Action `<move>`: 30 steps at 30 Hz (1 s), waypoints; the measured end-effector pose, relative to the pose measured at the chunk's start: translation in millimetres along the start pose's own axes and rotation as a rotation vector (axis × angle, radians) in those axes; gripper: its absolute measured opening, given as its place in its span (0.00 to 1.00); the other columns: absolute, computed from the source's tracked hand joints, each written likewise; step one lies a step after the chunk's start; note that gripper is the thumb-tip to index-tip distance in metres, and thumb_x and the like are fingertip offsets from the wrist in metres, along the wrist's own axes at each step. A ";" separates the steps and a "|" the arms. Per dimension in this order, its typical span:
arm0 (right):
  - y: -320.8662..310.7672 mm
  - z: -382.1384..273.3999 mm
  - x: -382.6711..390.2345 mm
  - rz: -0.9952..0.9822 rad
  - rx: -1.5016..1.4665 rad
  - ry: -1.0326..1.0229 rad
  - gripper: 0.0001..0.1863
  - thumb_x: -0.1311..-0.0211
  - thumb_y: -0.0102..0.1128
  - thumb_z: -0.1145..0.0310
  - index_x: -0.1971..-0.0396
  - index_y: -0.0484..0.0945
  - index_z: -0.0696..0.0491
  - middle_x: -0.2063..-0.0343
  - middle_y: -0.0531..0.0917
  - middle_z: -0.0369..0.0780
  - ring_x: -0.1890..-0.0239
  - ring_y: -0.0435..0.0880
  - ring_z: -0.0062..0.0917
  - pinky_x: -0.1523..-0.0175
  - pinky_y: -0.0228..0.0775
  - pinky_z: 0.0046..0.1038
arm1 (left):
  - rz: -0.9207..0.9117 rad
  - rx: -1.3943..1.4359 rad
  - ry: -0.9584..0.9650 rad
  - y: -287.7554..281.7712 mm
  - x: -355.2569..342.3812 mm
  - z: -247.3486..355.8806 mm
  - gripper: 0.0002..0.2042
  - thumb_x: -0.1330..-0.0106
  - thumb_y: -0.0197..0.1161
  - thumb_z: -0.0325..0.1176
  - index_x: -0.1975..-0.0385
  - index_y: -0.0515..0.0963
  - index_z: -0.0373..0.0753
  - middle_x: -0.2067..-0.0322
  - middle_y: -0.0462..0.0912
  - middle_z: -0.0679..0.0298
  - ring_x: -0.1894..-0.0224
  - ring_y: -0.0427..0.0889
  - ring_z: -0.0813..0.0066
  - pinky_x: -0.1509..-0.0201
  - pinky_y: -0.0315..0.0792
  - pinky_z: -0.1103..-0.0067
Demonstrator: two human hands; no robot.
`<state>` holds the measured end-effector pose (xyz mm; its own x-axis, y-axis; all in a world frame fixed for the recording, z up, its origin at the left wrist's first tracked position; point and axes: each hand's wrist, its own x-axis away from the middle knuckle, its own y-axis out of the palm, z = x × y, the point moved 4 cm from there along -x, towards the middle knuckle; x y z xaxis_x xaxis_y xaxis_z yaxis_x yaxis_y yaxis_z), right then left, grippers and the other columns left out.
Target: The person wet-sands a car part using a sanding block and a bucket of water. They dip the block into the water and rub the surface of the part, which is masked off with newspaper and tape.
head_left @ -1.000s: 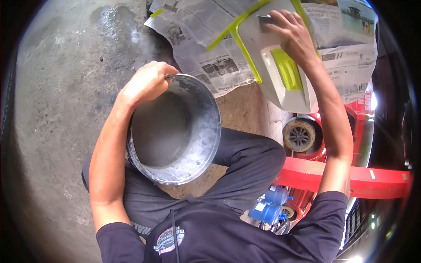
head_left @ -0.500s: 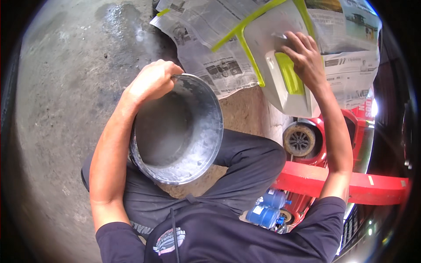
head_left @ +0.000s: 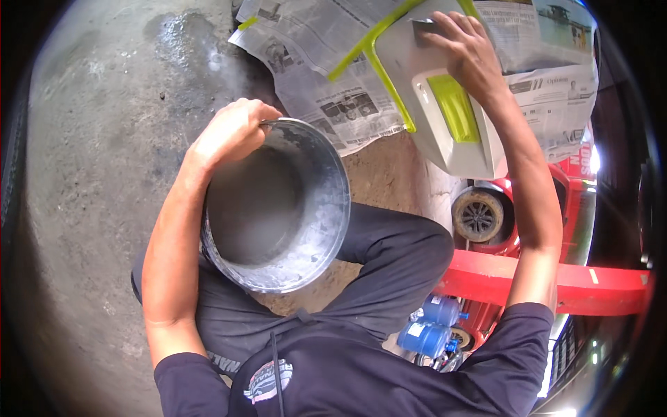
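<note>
- The right hand [head_left: 472,59] has fingers bent, nearly closed on a thin dark-grey flat piece [head_left: 421,28] against the smooth, grey-and-white moulded panel [head_left: 399,55] beneath them.
- From those fingers the panel's long axis runs back toward the person; this hand is nearer. Yellow-green tape [head_left: 453,108] lies wrist-side, crinkled printed newspaper [head_left: 299,76] leftward.
- The left hand [head_left: 236,128] has fingers curled over the rim of a round, scuffed black bucket [head_left: 325,191], murky grey liquid [head_left: 257,208] below them.

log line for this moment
left hand: grips round grey bucket; right hand: holds thin grey piece against smooth pale panel; nearby: lime-green tape, printed newspaper
</note>
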<state>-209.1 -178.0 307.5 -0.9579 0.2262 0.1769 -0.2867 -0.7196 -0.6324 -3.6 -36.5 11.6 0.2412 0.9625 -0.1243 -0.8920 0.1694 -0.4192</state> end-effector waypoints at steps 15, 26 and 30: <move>1.9 -17.3 41.3 -0.072 -0.066 0.009 0.22 0.48 0.68 0.78 0.52 0.90 0.45 0.40 0.82 0.39 0.35 0.78 0.35 0.29 0.68 0.38 | 0.078 0.011 0.043 3.8 0.6 -0.4 0.20 0.42 0.59 0.22 0.50 0.90 0.37 0.55 0.91 0.46 0.48 0.89 0.45 0.41 0.81 0.59; 2.6 -17.7 40.3 -0.073 -0.124 -0.053 0.20 0.49 0.68 0.80 0.56 0.91 0.45 0.42 0.82 0.38 0.38 0.79 0.36 0.31 0.71 0.37 | 0.033 0.008 0.003 4.3 -2.5 -4.8 0.19 0.39 0.60 0.23 0.49 0.89 0.37 0.53 0.91 0.46 0.47 0.89 0.46 0.40 0.80 0.59; 19.1 -0.8 -8.6 -0.097 -0.117 -0.018 0.22 0.47 0.68 0.80 0.53 0.91 0.43 0.39 0.82 0.37 0.34 0.78 0.35 0.29 0.70 0.39 | 0.019 0.006 0.013 1.8 0.7 1.4 0.19 0.37 0.60 0.23 0.48 0.89 0.37 0.54 0.91 0.46 0.47 0.89 0.46 0.40 0.81 0.59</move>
<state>-206.4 -193.1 293.2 -0.9262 0.2783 0.2545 -0.3753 -0.6130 -0.6953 -5.6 -35.2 12.0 0.2295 0.9626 -0.1440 -0.8986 0.1528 -0.4113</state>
